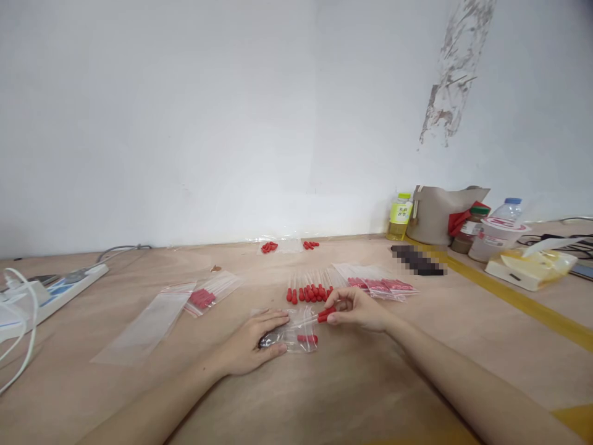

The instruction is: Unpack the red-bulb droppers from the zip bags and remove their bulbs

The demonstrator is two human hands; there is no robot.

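My left hand (259,340) spans a small clear zip bag (296,346) on the table, its thumb and fingers holding the bag from opposite sides. One dropper with a red rubber bulb (307,339) lies in that bag, bulb near the mouth. Between the fingertips of my right hand (354,309), red-bulbed droppers (325,314) are pinched, their clear stems pointing left into or over the bag mouth; which one, I cannot tell. Just beyond lies a row of loose droppers (312,292), red bulbs facing me.
Filled zip bags (384,287) lie right of the row; another filled bag (204,298) and a flat clear bag (143,327) are left. Red bulbs (269,247) rest by the wall. A power strip (69,287) stands far left; a bottle (400,216) and tissue pack (530,266) stand right.
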